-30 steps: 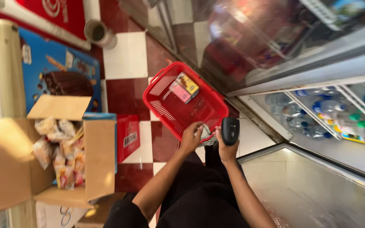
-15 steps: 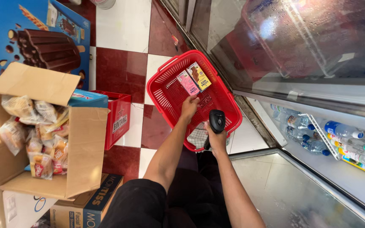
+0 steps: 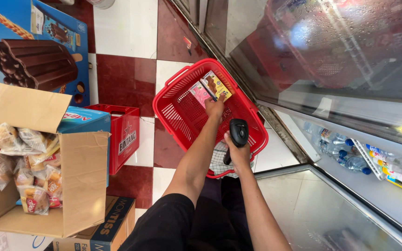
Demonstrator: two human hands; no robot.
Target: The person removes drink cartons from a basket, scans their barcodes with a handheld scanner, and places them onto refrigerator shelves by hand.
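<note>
Closest to the camera are two bare forearms coming out of black sleeves, both stretched over a red plastic basket [image 3: 177,116] that sits on the red-and-white checkered floor [image 3: 126,37]. The right hand [image 3: 238,151] has its fingers wrapped tight around the handle of a black barcode scanner [image 3: 238,132], head pointing into the basket. Under that hand there's a bit of checked cloth [image 3: 218,162] draped at the basket's near rim.

The left hand [image 3: 215,108] reaches further in, fingers curled down onto a small carton [image 3: 217,85] with a yellow and brown front; looks like it's pinching the carton's near edge, but I can't tell how firm the hold is. Right beside it, touching, lies a pink carton [image 3: 199,92] of the same shape. Both rest against the far wall of the basket.

Off to the left is an open cardboard box [image 3: 80,186] stuffed with clear snack bags [image 3: 33,176], standing on other printed boxes. Just behind it is a light blue package [image 3: 82,121] and a red crate [image 3: 124,139] with a white label on its side. Further back, a big blue ice-cream sign [image 3: 33,56] showing a chocolate bar.

On the right, glass freezer lids [image 3: 331,56], and bottles with blue caps [image 3: 336,144] under the nearer one.
</note>
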